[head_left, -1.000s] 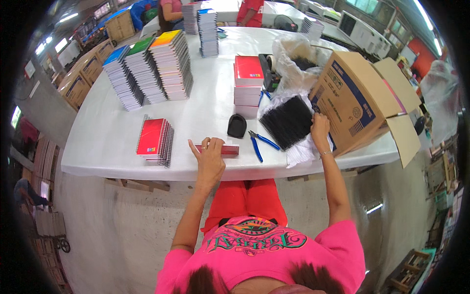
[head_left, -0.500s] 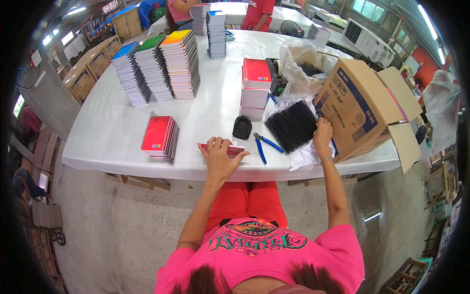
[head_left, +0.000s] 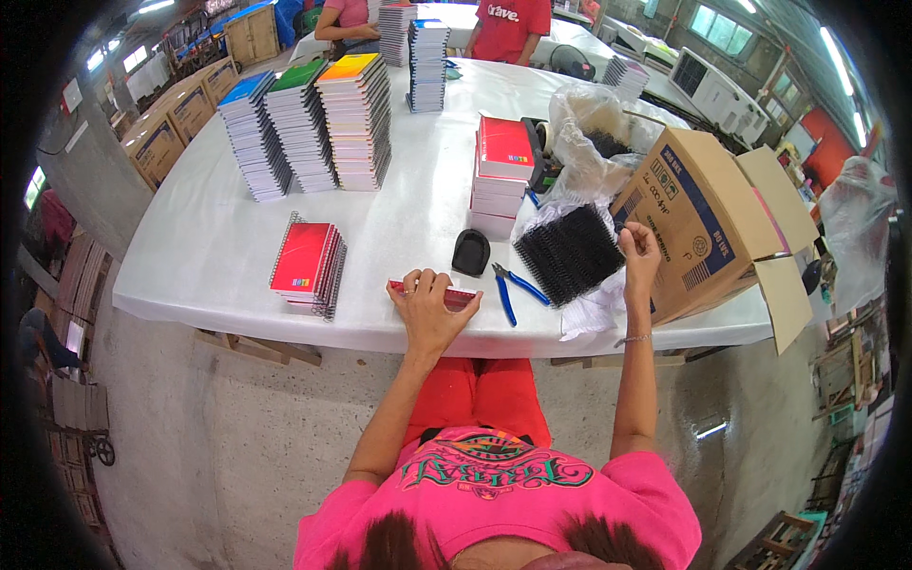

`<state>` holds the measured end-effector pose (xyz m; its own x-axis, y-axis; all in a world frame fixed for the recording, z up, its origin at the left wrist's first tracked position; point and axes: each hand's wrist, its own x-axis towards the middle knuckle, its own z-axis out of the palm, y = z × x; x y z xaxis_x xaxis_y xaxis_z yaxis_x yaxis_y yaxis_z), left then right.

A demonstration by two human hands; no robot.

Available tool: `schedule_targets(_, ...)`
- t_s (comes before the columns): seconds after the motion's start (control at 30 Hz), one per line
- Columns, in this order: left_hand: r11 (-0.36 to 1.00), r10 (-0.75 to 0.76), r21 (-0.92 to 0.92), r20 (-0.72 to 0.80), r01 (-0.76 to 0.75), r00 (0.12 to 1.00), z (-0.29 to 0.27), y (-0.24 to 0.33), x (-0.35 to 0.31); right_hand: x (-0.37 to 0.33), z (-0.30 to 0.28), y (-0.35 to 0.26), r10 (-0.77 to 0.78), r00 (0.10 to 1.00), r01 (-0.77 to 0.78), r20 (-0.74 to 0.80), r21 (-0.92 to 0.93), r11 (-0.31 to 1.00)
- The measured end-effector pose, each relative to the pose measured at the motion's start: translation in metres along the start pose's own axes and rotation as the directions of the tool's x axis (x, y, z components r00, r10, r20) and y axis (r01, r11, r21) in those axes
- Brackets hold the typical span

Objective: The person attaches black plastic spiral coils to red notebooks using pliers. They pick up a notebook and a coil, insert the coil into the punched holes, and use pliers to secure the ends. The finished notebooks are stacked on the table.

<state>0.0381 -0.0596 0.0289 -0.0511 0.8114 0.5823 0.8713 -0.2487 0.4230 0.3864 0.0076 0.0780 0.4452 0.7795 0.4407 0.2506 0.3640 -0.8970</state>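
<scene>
One left hand (head_left: 429, 312) has its grip clamped on one red pad (head_left: 460, 299) at the near edge of the surface (head_left: 389, 228). The one right hand (head_left: 642, 256) is at the right edge of one heap of black coils (head_left: 570, 255), beside one open carton (head_left: 670, 228); whether its grip is clamped on a coil, I cannot tell. Between the hands lie one pair of pliers (head_left: 505, 299) and one black dish (head_left: 471, 252). Farther left stand three tall stacks (head_left: 302, 133), topped blue, green and yellow; nearer, one red coil-bound pile (head_left: 304, 261).

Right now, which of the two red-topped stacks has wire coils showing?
The low stack left of the left hand; the taller stack farther back shows none.
</scene>
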Motion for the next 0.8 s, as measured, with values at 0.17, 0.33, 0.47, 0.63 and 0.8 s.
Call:
schedule_targets(0.17,0.998,0.026,-0.057,-0.058,-0.029,0.998,0.002,-0.002,-0.001,-0.03,0.031,-0.067,-0.002,0.989,-0.029,0.148,0.211,0.977)
schedule_targets(0.33,0.99,0.038,-0.136,0.0,-0.037,0.999,-0.006,-0.004,0.003,-0.061,0.069,-0.077,0.0,0.85,-0.063,0.527,0.103,0.993)
schedule_targets(0.47,0.978,0.049,-0.206,0.055,-0.037,0.997,-0.009,-0.009,0.005,-0.097,0.101,-0.06,-0.013,0.784,0.116,0.621,-0.125,0.985)
schedule_targets(0.63,0.97,0.056,-0.239,0.073,-0.037,0.996,-0.006,-0.017,0.004,-0.113,0.119,-0.043,-0.077,0.724,0.191,0.685,-0.091,0.977)
schedule_targets(0.8,0.959,0.079,-0.277,0.092,-0.051,0.993,-0.007,-0.02,0.003,-0.122,0.122,-0.045,-0.139,0.663,0.292,0.735,-0.084,0.953)
